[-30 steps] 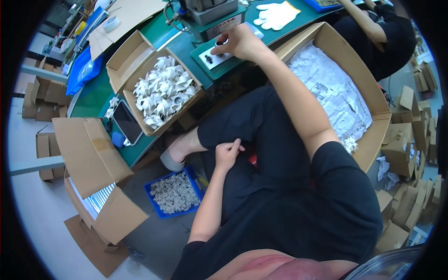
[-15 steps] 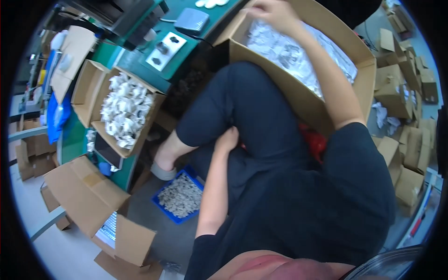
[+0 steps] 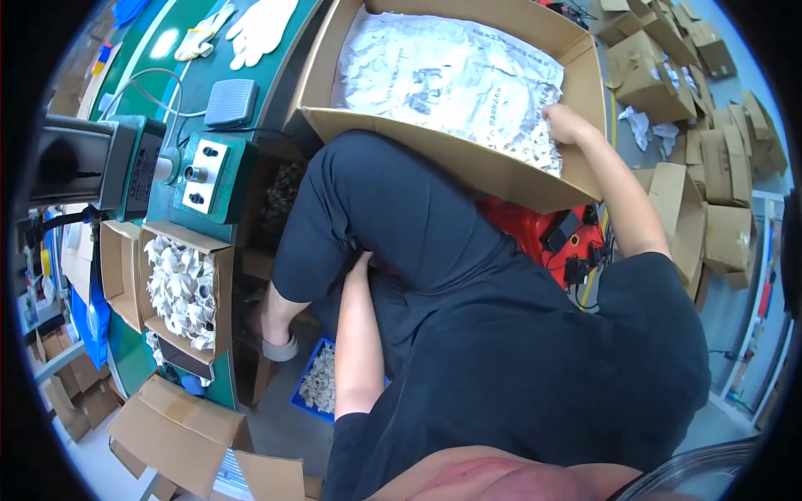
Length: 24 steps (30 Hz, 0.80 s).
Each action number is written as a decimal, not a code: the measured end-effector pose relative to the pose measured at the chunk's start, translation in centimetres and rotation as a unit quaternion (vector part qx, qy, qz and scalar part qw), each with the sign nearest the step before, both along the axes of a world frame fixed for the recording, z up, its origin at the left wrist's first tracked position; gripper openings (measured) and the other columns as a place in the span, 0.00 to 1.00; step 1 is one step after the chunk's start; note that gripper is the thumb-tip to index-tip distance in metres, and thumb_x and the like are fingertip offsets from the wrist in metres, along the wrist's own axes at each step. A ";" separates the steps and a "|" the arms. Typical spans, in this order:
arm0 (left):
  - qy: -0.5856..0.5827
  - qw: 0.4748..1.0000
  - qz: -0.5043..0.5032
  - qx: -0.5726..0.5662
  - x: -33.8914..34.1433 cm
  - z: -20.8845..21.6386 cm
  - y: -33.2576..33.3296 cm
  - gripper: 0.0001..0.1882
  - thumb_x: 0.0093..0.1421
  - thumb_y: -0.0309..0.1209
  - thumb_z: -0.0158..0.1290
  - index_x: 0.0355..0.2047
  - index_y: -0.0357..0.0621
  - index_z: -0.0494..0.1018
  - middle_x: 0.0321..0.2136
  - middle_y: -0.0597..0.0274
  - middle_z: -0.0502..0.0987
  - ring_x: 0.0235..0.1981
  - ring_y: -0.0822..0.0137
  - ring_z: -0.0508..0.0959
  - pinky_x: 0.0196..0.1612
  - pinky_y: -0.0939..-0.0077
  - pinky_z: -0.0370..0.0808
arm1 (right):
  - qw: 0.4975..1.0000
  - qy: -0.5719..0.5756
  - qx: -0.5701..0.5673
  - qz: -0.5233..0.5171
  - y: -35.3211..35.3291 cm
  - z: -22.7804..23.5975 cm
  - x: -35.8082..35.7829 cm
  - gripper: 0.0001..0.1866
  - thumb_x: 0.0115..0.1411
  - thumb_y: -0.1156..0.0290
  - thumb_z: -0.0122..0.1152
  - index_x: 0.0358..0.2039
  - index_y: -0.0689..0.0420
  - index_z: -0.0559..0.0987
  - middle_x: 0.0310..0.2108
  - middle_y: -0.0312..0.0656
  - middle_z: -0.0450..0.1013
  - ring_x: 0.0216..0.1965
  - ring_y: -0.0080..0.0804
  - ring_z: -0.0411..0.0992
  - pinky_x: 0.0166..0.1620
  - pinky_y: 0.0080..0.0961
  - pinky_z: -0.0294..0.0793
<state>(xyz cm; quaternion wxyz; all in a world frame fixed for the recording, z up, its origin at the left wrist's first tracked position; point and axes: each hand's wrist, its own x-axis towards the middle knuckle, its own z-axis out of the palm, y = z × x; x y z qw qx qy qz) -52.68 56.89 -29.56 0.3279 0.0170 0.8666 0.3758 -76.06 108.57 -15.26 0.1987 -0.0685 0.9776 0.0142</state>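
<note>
Your right hand [image 3: 566, 124] had moved from the fixture [image 3: 205, 179] to the large carton [image 3: 478, 167] — work had shifted to the white parts [image 3: 541, 152] inside. It was curled, any hold indeterminable — your left hand [image 3: 364, 257] was mostly hidden, grip unreadable.

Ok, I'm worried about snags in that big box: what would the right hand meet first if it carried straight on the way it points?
Most likely the small white pieces by the right hand, then the crumpled white bag in the cardboard box. Depth is unclear; it may be touching them.
</note>
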 end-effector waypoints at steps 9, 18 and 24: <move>0.059 0.983 0.171 -0.033 1.5 -3.0 -0.8 0.36 0.68 0.50 0.45 0.72 0.49 0.54 0.72 0.49 0.54 0.73 0.53 0.53 0.74 0.62 0.49 | 0.998 -0.015 -0.062 0.006 -1.5 1.0 -2.5 0.07 0.50 0.72 0.59 0.23 0.63 0.81 0.21 0.55 0.77 0.26 0.50 0.78 0.33 0.42 0.77; 0.141 0.930 0.299 0.160 2.5 -3.9 -2.0 0.51 0.60 0.48 0.62 0.75 0.52 0.45 0.75 0.60 0.45 0.76 0.58 0.45 0.76 0.65 0.41 | 0.979 -0.042 -0.181 -0.084 -1.9 -0.5 -4.4 0.08 0.50 0.83 0.56 0.31 0.58 0.71 0.23 0.39 0.70 0.24 0.28 0.71 0.25 0.30 0.71; 0.024 0.879 0.359 0.312 2.9 1.0 -3.2 0.48 0.63 0.42 0.61 0.75 0.51 0.45 0.75 0.63 0.46 0.75 0.58 0.48 0.75 0.65 0.47 | 0.948 -0.119 -0.266 -0.130 -7.2 2.0 -4.6 0.05 0.56 0.77 0.52 0.33 0.54 0.70 0.23 0.33 0.66 0.22 0.23 0.67 0.26 0.25 0.69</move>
